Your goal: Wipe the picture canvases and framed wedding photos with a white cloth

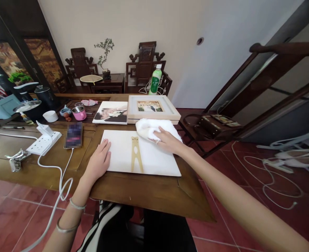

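Observation:
A white rectangular panel [120,150] lies on the wooden table in front of me, with a tan, forked, flat-looking shape [135,154] in its middle; whether that shape is printed or a separate piece I cannot tell. My left hand [98,159] rests on the panel's left edge, fingers stretched out and holding nothing. At the panel's upper right corner, my right hand [165,140] grips a white fluffy cloth [151,125] bunched up under its fingers. The cloth covers that corner and reaches the framed picture behind.
Behind the panel are a framed picture [154,110], a photo canvas [109,118] and a green bottle [155,80]. To the left lie a phone [74,134], a white power strip [44,141] with trailing cables, and a pink mug [79,113]. A brown bag [217,126] sits at right.

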### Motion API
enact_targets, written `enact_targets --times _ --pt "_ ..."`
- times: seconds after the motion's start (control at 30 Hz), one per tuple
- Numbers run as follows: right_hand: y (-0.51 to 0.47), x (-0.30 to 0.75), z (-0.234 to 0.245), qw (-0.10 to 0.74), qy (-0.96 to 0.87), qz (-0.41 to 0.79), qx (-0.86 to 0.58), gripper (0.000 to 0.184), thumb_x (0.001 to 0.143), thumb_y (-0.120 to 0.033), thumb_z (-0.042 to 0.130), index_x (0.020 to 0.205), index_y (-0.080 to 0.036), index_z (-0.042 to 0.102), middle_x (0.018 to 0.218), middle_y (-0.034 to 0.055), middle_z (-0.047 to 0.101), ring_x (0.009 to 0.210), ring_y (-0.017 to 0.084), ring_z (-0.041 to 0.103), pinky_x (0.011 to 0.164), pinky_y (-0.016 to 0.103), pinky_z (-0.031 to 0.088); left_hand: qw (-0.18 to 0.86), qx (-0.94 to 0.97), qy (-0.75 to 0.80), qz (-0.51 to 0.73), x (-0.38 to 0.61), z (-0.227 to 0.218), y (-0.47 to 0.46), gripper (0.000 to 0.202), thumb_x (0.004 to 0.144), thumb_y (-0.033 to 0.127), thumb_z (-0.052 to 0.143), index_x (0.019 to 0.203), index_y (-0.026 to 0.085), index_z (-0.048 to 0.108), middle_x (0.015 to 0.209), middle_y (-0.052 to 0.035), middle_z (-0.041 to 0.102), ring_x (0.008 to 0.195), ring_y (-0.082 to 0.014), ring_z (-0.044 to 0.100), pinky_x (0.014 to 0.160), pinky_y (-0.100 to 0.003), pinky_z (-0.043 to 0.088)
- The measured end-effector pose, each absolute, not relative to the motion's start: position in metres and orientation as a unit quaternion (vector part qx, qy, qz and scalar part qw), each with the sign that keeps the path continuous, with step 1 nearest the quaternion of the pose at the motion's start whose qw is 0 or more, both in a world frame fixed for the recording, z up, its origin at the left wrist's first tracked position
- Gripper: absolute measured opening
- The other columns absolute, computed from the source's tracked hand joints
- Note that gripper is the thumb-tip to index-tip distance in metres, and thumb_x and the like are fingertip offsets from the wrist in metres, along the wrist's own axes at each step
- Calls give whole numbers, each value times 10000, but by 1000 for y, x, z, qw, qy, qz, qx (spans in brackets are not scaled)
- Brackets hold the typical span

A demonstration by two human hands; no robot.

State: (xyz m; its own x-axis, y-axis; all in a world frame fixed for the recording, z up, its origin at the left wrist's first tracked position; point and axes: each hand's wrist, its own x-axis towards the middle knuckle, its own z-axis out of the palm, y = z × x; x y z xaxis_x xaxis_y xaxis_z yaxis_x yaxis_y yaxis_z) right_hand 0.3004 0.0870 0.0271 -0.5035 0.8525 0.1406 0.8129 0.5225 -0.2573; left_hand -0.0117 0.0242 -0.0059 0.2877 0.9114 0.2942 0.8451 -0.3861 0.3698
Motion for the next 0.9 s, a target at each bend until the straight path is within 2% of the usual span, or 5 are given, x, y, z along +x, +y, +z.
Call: enact_targets --times 0.3,0.53,0.67,0.77,0.9 --pt "29 297 25 163 -880 78 -439 203 798 -118 442 861 -190 621 1408 134 515 1356 312 394 1135 573 257 75 797 551 238 -12 -5 24 464 955 274 321 1350 92 479 1473 -162 417 1401 -255 327 1157 -461 271" --pt "-64 311 37 118 -917 115 -364 322 623 -4 422 748 -216 629 1455 90 459 1429 245 265 1199 533 172 67 795 553 240 -11 -7 24 464 952 278 323 1349 99 482 1474 -156 418 1397 -256 336 1159 -456 269" --pt "-54 326 35 107 -898 157 -397 374 666 -35 455 883 -244 677 1464 17 455 1433 250 245 1162 479 307 64 796 550 245 -12 -9 25 453 954 275 331 1360 131 472 1478 -142 417 1400 -254 331 1153 -477 272" --pt "-16 331 27 105 -872 157 -451 257 752 -104 478 875 -218 673 1428 58 505 1431 291 238 1088 463 404 66 797 549 244 -13 -8 25 453 955 277 329 1358 130 474 1478 -140 416 1400 -250 330 1156 -466 268" --pt "43 325 19 132 -865 137 -464 238 888 -233 423 966 -194 644 1348 120 570 1417 324 279 1068 483 398 73 797 549 239 -13 -6 25 464 955 282 328 1353 97 479 1478 -160 409 1405 -250 320 1165 -445 253"
